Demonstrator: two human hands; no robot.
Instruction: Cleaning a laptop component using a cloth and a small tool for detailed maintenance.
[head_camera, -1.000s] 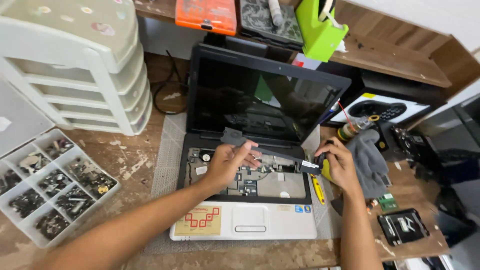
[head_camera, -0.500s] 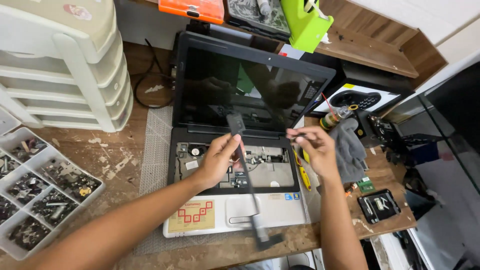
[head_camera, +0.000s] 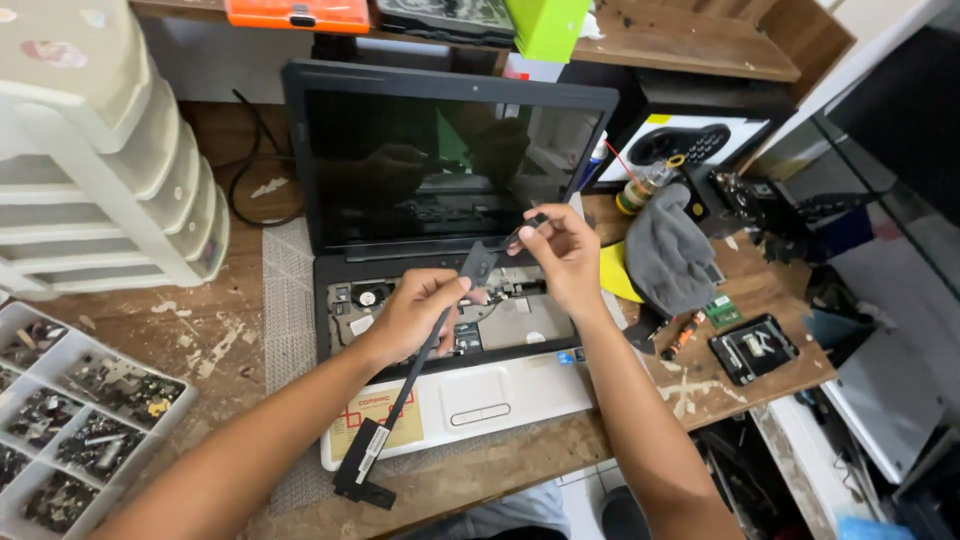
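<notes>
I had one laptop (head_camera: 440, 250) open on the worktop (head_camera: 200, 340), one long black strip part (head_camera: 420, 360) in my grip, one sorting tray (head_camera: 70, 420) of small pieces far out beyond my left forearm, one pale drawer unit (head_camera: 100, 170) beyond that, and one grey cloth (head_camera: 665, 250) just past my right hand.

My left hand (head_camera: 415, 315) was closed around the strip near its upper part, and my right hand (head_camera: 565, 255) pinched its top end between fingertips. The strip ran slantwise between the two hands, lifted clear of the opened keyboard bay (head_camera: 490, 315) beneath them, then trailed down under my left wrist; its lower end (head_camera: 362, 470) hung over the front edge of the laptop, near the worktop's edge.

Half a second before, the strip had stood nearly upright between my hands; now it lay more tilted, my right hand had risen toward the screen, and its lower end had swung over to my left.
</notes>
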